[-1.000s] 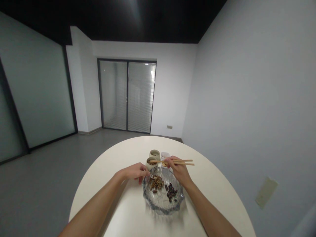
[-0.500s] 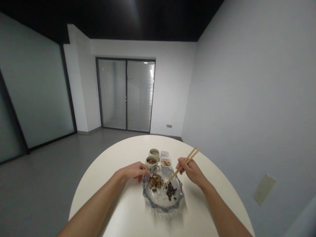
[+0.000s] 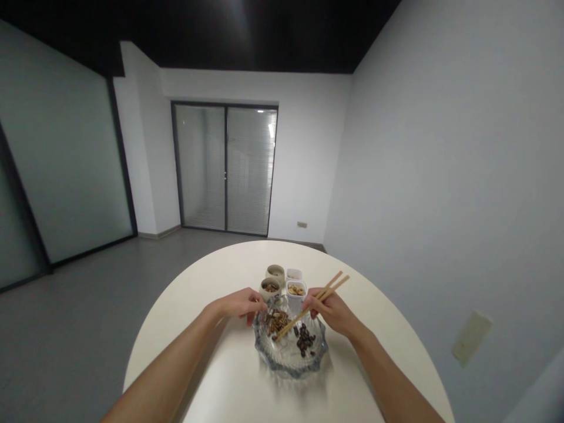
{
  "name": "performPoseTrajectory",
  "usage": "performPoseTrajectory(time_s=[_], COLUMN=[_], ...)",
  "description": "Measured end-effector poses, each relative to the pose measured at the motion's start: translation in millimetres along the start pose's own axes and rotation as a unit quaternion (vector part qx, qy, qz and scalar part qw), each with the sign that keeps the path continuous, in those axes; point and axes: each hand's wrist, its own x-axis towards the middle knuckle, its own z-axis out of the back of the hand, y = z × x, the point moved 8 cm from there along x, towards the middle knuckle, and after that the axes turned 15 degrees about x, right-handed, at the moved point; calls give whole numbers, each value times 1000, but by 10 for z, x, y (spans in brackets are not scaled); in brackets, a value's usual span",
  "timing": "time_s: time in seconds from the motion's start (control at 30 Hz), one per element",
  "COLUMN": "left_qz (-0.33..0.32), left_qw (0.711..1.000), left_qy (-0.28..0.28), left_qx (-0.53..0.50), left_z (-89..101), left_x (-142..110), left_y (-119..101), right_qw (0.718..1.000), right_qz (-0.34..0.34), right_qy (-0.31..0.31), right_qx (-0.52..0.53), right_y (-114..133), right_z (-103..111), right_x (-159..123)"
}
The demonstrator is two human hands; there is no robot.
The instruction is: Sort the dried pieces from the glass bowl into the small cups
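The right hand (image 3: 330, 312) grips the chopsticks (image 3: 294, 322) in a narrow hold, with the two sticks close together. They slant down and left across the dish (image 3: 288, 370) (cut glass, its scalloped rim catching the light), and their tips end at the lower edge of the seeds (image 3: 275, 322). Whether the tips pinch a seed is too small to make out. The upper ends stick out past the hand, up and to the right.

The left hand (image 3: 240, 305) hangs curled at the far left of the dish, its fingertips at or just above the rim. Whether they touch the glass, or whether the hand holds anything, cannot be told from this angle, since the curled fingers hide the palm.

The seeds lie in a striped brown heap in the left half of the dish. Dark beans (image 3: 304, 341) sit in a smaller heap to their right, just below the chopsticks. The glass blurs what lies beneath the heaps.

Beyond the dish, on the round white table (image 3: 211, 346), stand two small cups (image 3: 275, 272) and two square white tubs (image 3: 296, 297), the nearer tub holding nuts (image 3: 296, 290). The right hand partly blocks the lower corner of that tub. Farther off are a glazed double door (image 3: 224, 170) with blinds behind it and a frosted glass wall (image 3: 66, 153) (both dim) above a grey floor (image 3: 66, 335).
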Motion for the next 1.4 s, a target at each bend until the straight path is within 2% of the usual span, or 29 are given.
performPoseTrajectory(time_s=[0.37, 0.8, 1.13, 1.4], left_qz=[0, 9, 7, 0], left_qw=[1000, 1000, 1000, 1000], left_qy=[1, -1, -1, 3], left_qx=[-3, 2, 4, 4], left_z=[1, 15, -4, 4], left_x=[-1, -25, 6, -6], left_y=[-1, -76, 18, -14], right_qw=[1000, 1000, 999, 1000], right_qz=[1, 0, -10, -7], right_qy=[14, 3, -11, -13], right_qx=[-25, -28, -32, -20], right_y=[54, 1, 53, 52], right_z=[-84, -25, -12, -21], right_x=[-28, -12, -19, -36])
